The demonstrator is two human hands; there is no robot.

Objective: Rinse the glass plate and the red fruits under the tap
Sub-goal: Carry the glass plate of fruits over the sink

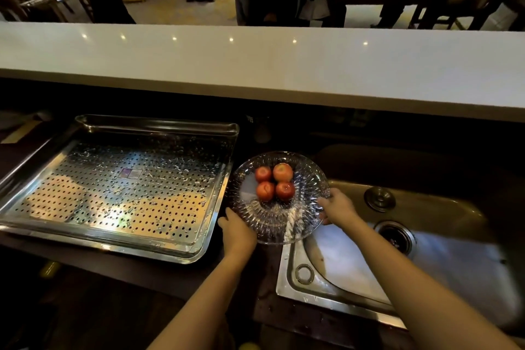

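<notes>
Glass plate (284, 226) is at the left edge of the sink (355, 261), partly over the basin's left corner and partly over the dark surface (142, 273) to the sink's left. I cannot tell whether it is lifted or resting there. Four red fruits (265, 191) lie loose in a cluster on its far half. My left hand (237, 231) grips the near-left rim and my right hand (338, 207) grips the right rim, the fingers of both grasping the glass at its edge.

My main worry is the fruits. They are round and nothing holds them, so I judge that any tilt on the way over the sink would send them rolling off the rim, perhaps toward the open drain (395, 236) in the basin. The plate looks wet, and an edge-only grip on slick glass could slip once running water adds weight and push.

The sink's steel rim lies right under the plate, so a low pass could knock glass on metal and chip it. The perforated tray (127, 185) left of the sink has its near corner just beside the plate, and a swing that way could clip it.

I cannot make out the tap in the dark behind the sink, so I could bump the spout with the plate.
</notes>
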